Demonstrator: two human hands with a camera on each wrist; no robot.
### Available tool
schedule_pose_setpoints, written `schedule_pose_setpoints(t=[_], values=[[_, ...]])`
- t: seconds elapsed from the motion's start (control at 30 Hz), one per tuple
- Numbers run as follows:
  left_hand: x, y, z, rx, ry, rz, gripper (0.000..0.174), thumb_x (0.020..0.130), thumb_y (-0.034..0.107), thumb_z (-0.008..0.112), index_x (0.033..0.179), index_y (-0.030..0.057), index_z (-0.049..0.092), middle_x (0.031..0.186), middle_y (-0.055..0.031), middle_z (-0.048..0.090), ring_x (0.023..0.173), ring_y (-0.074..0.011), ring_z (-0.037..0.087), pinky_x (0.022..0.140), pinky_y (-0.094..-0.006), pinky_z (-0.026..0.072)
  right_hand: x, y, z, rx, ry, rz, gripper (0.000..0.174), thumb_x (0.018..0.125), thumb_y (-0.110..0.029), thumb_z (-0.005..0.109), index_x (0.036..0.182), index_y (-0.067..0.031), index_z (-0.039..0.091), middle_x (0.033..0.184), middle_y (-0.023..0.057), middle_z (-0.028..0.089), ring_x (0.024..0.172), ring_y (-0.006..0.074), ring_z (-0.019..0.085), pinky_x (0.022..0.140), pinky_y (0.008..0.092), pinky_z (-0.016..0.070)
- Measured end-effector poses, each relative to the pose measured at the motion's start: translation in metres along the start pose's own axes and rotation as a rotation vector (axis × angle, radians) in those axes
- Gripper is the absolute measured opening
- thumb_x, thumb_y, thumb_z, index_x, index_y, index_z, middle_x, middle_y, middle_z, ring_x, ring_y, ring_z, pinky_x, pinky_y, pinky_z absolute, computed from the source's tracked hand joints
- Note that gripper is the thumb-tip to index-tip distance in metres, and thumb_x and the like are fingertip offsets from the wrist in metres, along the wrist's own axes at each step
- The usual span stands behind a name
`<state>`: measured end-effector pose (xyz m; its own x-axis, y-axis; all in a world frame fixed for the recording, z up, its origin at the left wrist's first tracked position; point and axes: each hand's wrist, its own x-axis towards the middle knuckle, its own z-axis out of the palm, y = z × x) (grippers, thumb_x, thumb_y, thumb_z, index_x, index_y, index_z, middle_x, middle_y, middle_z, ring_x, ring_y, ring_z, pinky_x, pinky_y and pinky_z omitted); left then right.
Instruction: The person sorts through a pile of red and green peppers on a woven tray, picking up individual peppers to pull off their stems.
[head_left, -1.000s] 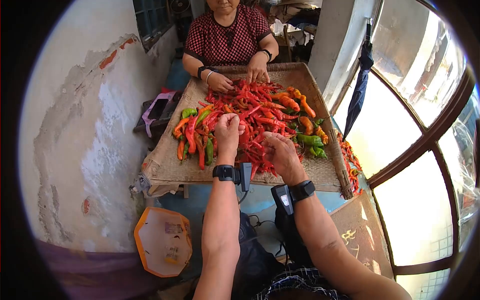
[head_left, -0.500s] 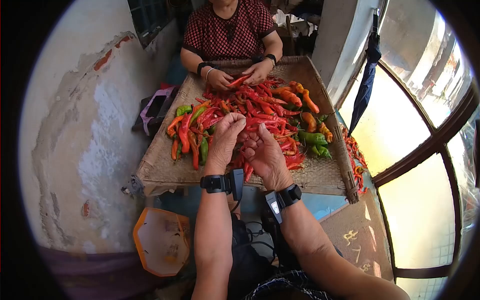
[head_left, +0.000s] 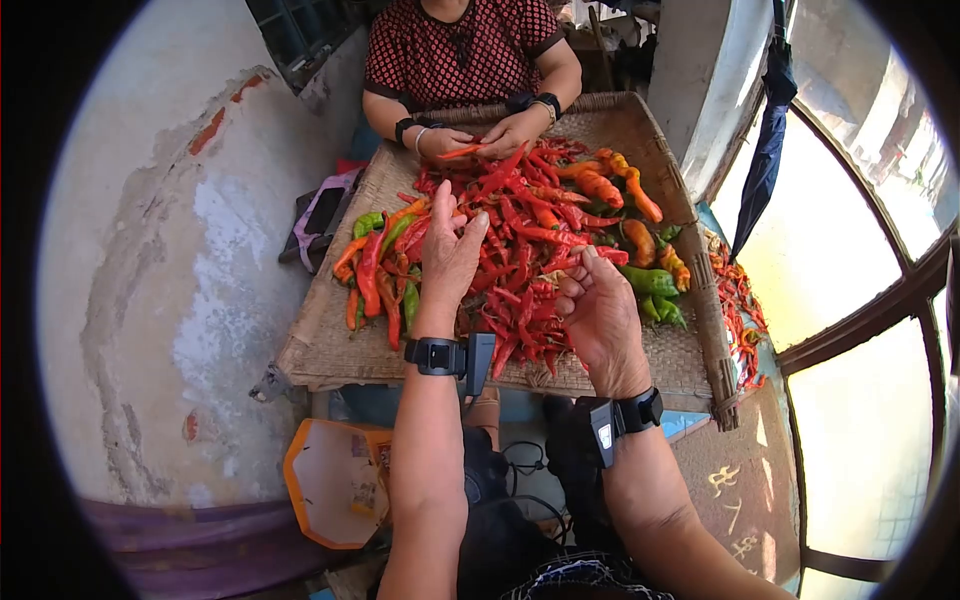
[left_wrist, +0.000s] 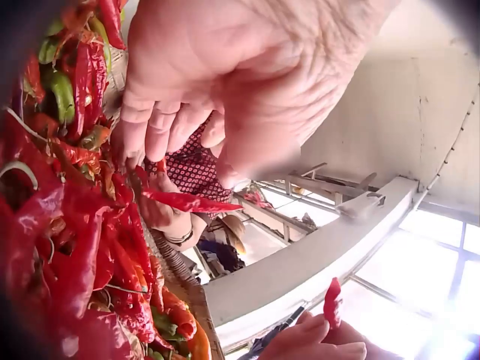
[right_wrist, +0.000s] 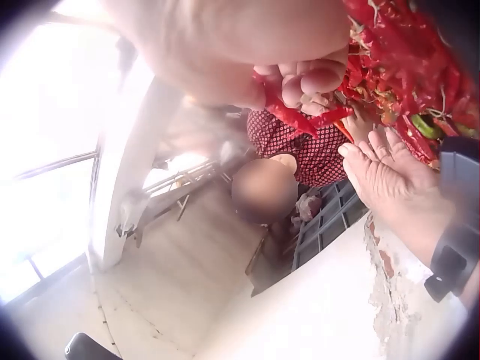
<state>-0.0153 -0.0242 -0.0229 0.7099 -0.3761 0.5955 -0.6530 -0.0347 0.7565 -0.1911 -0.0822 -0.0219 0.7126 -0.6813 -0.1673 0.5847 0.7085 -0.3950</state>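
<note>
Over the pile of red chili peppers (head_left: 525, 230), my left hand (head_left: 450, 255) holds nothing, its fingers extended and thumb apart. The left wrist view shows the palm of that left hand (left_wrist: 240, 67) with fingers bent forward near the peppers (left_wrist: 82, 225). To its right, my right hand (head_left: 607, 325) pinches a red pepper between thumb and fingers. In the right wrist view this red pepper (right_wrist: 289, 116) pokes out from under the curled fingers of the right hand (right_wrist: 240, 45). The hands are apart.
A woven tray (head_left: 330, 345) holds the pile, with green peppers (head_left: 650, 282) and orange ones at its sides. Across it, a person (head_left: 460, 60) handles a pepper. An orange-rimmed container (head_left: 335, 490) stands below left; more peppers (head_left: 735, 320) lie beyond the right edge.
My hands, close together before, have separated: the left has opened out its fingers, while the right has moved rightward. The person opposite has picked up a pepper. The head view has shifted slightly.
</note>
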Motion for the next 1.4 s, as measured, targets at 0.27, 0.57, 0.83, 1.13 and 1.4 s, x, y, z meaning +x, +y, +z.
schedule_pose_setpoints(t=[0.27,0.57,0.83,1.13,1.4], values=[[-0.036,0.06,-0.01,-0.222,-0.745,-0.247,0.031,0.094,0.026,0.057,0.112,0.0001,0.06,0.087,-0.0051,0.065,0.075,-0.0094,0.059,0.065,-0.0242,0.0491,0.008,-0.005,-0.002,-0.421,0.013,-0.028,0.015,0.089,-0.02,0.064,0.087,-0.0066,0.056,0.072,0.0002,0.059,0.057,0.006,0.053,0.045,0.0192,0.0397],[0.005,0.017,-0.023,0.054,-0.139,-0.016,0.029,0.093,0.021,0.055,0.111,-0.0016,0.06,0.09,-0.0098,0.066,0.075,-0.0142,0.061,0.067,-0.0275,0.0495,-0.004,-0.003,0.012,-0.642,-0.029,-0.035,0.02,0.09,-0.019,0.062,0.102,-0.0028,0.06,0.078,-0.0006,0.058,0.057,0.0036,0.048,0.045,0.0181,0.0375],[-0.022,-0.007,-0.044,0.423,-0.615,0.012,0.03,0.076,0.005,0.066,0.106,0.0075,0.064,0.094,-0.0164,0.057,0.092,-0.0319,0.059,0.078,-0.0408,0.0491,-0.003,0.004,0.008,-0.522,-0.029,-0.083,0.018,0.09,-0.02,0.061,0.1,-0.0041,0.06,0.079,-0.0008,0.059,0.058,0.0031,0.048,0.047,0.0183,0.0377],[-0.018,-0.005,-0.036,0.429,-0.513,0.011,0.023,0.079,0.01,0.068,0.099,0.003,0.061,0.089,-0.009,0.057,0.082,-0.0213,0.058,0.071,-0.0334,0.0479,-0.008,0.006,0.012,-0.528,-0.084,-0.126,0.017,0.091,-0.017,0.06,0.1,-0.0032,0.06,0.077,-0.0008,0.059,0.056,0.0029,0.047,0.046,0.0184,0.0384],[-0.008,0.023,-0.062,-0.609,-0.277,-0.415,0.017,0.089,0.017,0.063,0.1,0.0064,0.057,0.08,0.0022,0.057,0.068,-0.0043,0.056,0.057,-0.0182,0.0456,-0.008,0.007,0.012,-0.498,-0.087,-0.104,0.016,0.091,-0.017,0.06,0.1,-0.0038,0.06,0.076,-0.001,0.059,0.055,0.0025,0.046,0.045,0.0177,0.0371]])
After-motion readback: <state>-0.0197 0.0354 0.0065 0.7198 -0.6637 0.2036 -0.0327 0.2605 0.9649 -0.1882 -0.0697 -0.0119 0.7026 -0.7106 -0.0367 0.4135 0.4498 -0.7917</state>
